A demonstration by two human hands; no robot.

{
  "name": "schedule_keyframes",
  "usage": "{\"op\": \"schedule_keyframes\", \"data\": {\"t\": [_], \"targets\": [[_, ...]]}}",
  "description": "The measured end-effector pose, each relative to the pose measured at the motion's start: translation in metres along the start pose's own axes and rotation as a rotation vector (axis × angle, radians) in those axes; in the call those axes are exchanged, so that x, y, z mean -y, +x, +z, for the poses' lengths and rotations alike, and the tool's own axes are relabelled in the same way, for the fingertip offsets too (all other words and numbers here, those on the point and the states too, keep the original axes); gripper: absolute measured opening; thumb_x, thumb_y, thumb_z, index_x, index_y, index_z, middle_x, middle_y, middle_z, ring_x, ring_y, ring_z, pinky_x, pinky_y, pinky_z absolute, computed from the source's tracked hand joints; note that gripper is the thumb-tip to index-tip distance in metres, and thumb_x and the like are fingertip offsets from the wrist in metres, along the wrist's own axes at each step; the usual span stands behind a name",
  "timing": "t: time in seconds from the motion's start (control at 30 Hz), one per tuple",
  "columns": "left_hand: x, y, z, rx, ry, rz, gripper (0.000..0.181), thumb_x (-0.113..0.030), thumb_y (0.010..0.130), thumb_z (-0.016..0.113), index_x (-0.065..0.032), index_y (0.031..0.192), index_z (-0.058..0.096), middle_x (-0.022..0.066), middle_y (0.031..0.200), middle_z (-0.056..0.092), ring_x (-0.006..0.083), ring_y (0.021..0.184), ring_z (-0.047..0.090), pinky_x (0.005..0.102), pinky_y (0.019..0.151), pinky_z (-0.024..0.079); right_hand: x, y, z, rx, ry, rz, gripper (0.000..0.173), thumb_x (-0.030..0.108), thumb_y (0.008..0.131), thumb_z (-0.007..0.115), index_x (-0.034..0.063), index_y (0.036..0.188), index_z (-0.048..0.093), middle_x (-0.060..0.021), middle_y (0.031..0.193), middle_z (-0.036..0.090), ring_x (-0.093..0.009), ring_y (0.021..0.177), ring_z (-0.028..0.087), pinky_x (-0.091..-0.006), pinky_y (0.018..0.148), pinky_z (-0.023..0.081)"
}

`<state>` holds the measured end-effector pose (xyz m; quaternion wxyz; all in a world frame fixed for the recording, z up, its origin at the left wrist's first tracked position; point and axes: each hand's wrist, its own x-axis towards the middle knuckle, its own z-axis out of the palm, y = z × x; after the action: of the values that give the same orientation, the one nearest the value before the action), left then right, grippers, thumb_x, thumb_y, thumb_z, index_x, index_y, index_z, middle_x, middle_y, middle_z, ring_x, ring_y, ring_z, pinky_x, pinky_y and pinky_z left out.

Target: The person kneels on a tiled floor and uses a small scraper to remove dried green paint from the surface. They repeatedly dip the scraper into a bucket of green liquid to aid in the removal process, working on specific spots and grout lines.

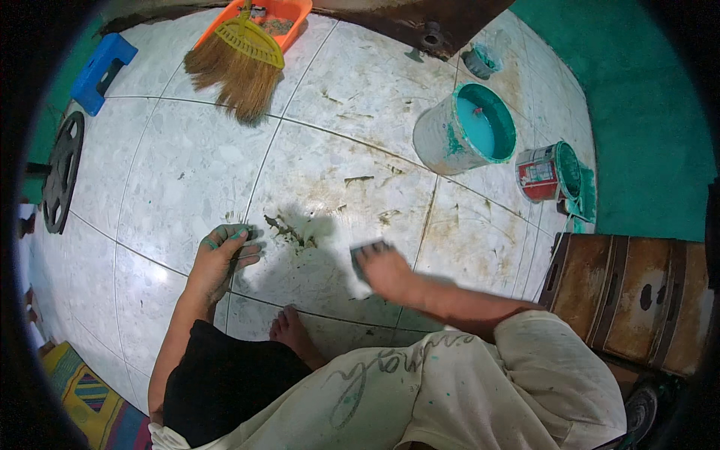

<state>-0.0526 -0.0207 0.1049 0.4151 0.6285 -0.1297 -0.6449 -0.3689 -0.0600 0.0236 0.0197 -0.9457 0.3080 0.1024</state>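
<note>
My right hand, blurred, presses a dark flat pad against the white tiled floor; its exact kind is unclear. To the left, my left hand hovers low over the tiles with green paint on thumb and fingers. Its thumb rests against the index finger, and whether anything small is pinched there cannot be made out. Between both hands lies a patch of dark, wet scraped dirt. Brownish smears and dark streaks mark the tiles beyond my right hand.
A paint-stained bucket holds cloudy bluish liquid. Near it stand a smaller paint can and a clear container. A yellow-headed broom leans on an orange dustpan. A blue stool and brown drawers flank the floor.
</note>
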Motion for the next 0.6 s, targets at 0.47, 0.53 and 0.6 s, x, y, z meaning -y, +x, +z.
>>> {"op": "schedule_keyframes", "data": {"t": [0.47,0.53,0.6], "targets": [[0.007,0.008,-0.009,0.02,-0.012,-0.023,0.029,-0.014,0.09,0.056,0.0057,0.111,0.051,0.0172,0.107,0.06,0.0252,0.09,0.063,0.0348,0.079,0.054,0.015,0.037,-0.006,0.024,0.054,-0.108,0.033,0.013,0.07,0.057,0.0024,0.1,0.061,-0.0146,0.095,0.06,-0.031,0.091,0.058,-0.0458,0.079,0.047],[0.01,0.008,-0.013,0.02,-0.026,-0.055,0.029,-0.014,0.09,0.057,0.0059,0.111,0.051,0.0173,0.108,0.06,0.0254,0.09,0.063,0.0356,0.079,0.054,0.021,0.037,-0.006,-0.048,0.128,-0.075,0.037,0.012,0.071,0.057,0.002,0.106,0.06,-0.0163,0.102,0.058,-0.032,0.099,0.056,-0.0452,0.084,0.046],[0.013,0.009,-0.013,0.042,-0.038,-0.053,0.029,-0.013,0.09,0.057,0.0059,0.111,0.051,0.0173,0.108,0.06,0.0254,0.09,0.063,0.0358,0.079,0.054,0.008,0.079,-0.003,-0.098,0.131,-0.032,0.038,0.014,0.071,0.057,0.0025,0.108,0.059,-0.0151,0.103,0.059,-0.032,0.101,0.054,-0.0446,0.086,0.044]]}}
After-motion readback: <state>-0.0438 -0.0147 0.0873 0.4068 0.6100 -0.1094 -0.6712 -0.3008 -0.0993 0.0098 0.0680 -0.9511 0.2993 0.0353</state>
